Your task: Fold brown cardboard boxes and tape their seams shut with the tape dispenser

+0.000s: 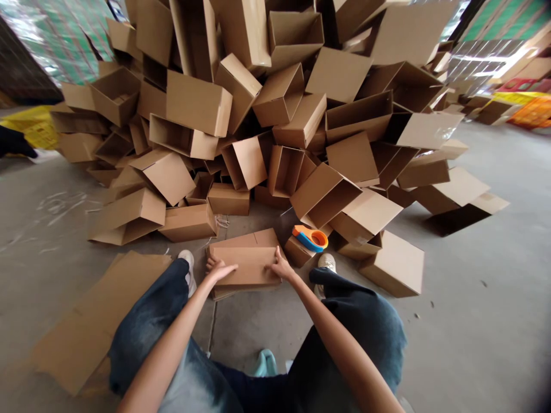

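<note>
On the floor between my feet lies a brown cardboard box (247, 265), its upper panel facing me and more cardboard showing under its near edge. My left hand (218, 269) grips its left side, thumb on top and fingers around the edge. At the opposite end, my right hand (280, 266) holds the right edge the same way. Just right of that hand, an orange and blue tape dispenser (317, 248) rests on a small carton (298, 253). What lies beneath the box is mostly hidden.
A large heap of cardboard boxes (198, 106), many with open ends, rises in front of me. Flat cardboard sheets (99, 315) lie by my left leg. Yellow crates (32, 127) stand far left, with an orange crate (534, 112) far right. Something teal (266, 362) shows between my legs.
</note>
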A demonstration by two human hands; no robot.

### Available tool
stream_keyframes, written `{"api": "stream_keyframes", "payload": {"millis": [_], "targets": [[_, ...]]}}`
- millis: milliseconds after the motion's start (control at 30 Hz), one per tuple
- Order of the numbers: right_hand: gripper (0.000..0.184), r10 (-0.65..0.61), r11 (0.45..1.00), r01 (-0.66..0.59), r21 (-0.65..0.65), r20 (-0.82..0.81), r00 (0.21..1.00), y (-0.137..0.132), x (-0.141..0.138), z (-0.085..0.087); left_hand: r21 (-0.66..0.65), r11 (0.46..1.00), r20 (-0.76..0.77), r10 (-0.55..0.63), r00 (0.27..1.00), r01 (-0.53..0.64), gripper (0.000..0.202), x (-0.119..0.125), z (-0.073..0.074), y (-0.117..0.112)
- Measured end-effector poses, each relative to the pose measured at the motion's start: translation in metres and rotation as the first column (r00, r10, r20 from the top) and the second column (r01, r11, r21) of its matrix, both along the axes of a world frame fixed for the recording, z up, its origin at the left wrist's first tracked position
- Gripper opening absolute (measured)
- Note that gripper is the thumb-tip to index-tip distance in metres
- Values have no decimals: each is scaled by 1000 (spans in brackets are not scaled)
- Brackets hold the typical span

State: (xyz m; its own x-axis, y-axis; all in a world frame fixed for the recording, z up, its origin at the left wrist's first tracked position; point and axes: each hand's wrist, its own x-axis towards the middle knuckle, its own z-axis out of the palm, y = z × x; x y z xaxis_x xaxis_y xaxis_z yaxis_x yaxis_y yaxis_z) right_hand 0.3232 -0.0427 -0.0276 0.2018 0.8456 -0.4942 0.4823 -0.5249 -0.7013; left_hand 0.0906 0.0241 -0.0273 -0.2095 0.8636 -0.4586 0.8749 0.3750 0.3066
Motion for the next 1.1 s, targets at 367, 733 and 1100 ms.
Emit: {"api": "stream_keyframes", "payload": {"millis": [367,733,1100], "targets": [[101,-26,999,27,34,-12,1000,-2,-1,2,168,984,-94,73,993,-57,126,17,7,-13],[102,-25,1000,25,19,27,999,0,-1,0,135,989,-102,74,992,-59,118,15,5,-5],[106,-26,999,26,27,2,1000,-3,-1,-3,83,994,-91,73,993,-65,110,13,4,-3]]}}
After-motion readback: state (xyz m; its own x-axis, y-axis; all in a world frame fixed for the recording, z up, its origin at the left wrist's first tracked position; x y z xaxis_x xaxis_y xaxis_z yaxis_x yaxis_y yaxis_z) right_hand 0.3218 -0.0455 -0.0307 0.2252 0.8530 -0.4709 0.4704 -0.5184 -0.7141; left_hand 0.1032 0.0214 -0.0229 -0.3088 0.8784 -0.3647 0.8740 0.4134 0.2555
